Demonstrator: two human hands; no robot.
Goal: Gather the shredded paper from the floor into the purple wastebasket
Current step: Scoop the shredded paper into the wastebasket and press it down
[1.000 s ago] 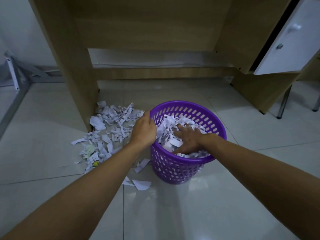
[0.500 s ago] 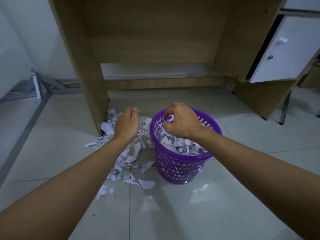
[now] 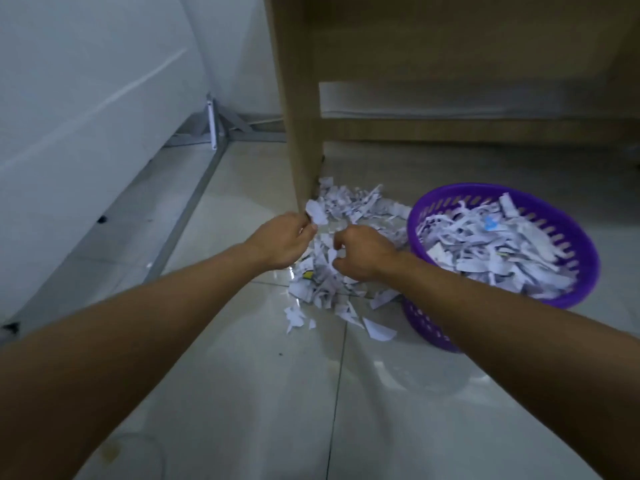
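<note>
Now both hands hover over the shredded paper (image 3: 332, 268) that lies scattered on the tiled floor (image 3: 242, 393), just left of the purple wastebasket (image 3: 585, 271). On the left hand (image 3: 282, 242) the grip is clamped: thumb and fingers pinch a pale scrap (image 3: 316, 212) that sticks up above the knuckles. On the right hand (image 3: 362, 252) the fingers are curled down into the pile with white strips showing between them, so that grip looks closed on a clump of shreds, though how much it holds cannot be told. The loose pile runs from the foot of the wooden desk leg (image 3: 299, 98) toward the camera, with a few larger pieces lying apart at its near edge. The wastebasket stands on the floor, touching the pile's right edge, and is heaped near its rim with shreds. A grey metal frame (image 3: 194, 202) runs along the floor at the left, beside a white wall (image 3: 86, 81).
</note>
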